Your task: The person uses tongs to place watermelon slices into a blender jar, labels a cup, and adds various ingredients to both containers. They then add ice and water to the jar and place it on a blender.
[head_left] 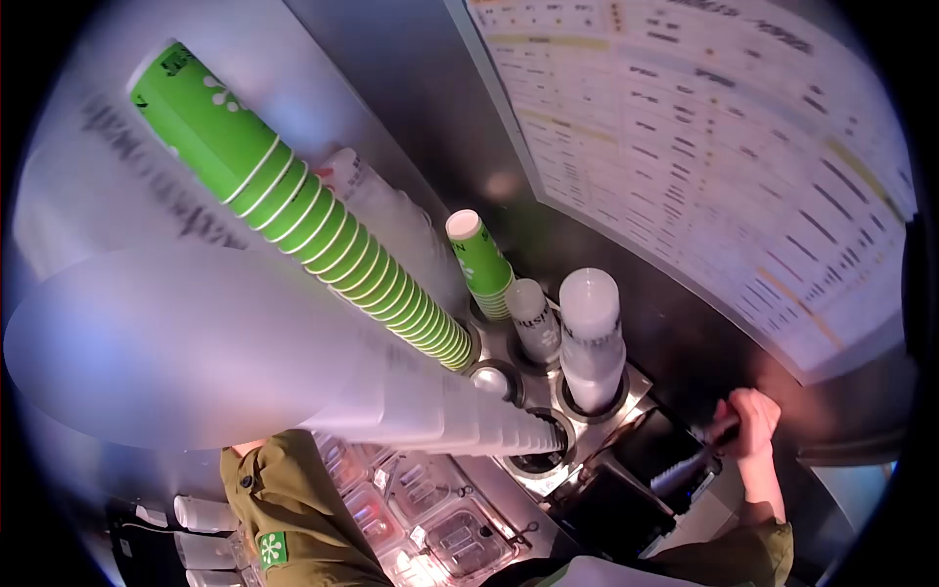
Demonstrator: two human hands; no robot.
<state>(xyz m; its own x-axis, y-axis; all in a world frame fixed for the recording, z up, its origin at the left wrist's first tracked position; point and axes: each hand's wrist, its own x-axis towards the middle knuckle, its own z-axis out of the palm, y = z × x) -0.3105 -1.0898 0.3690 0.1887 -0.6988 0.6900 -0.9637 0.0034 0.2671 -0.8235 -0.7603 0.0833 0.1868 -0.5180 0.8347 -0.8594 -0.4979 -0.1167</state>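
My right hand (751, 421) is closed at the right, beside the black bins (608, 511). Its fingers curl round something dark, and I cannot make out what. A pale, ridged strip (680, 474) lies across the bin just below that hand. Of my left arm I see the olive sleeve (293, 489) and a sliver of skin at its cuff. The tall leaning stack of translucent cups (391, 401) hides the left hand's fingers. Behind it leans a long stack of green paper cups (342, 245).
A metal cup holder (631, 391) carries a short green cup stack (474, 259) and stacks of clear cups (592, 333). Lidded clear containers (469, 543) sit below. A printed chart (685, 127) covers the wall. White cups (205, 514) lie at lower left.
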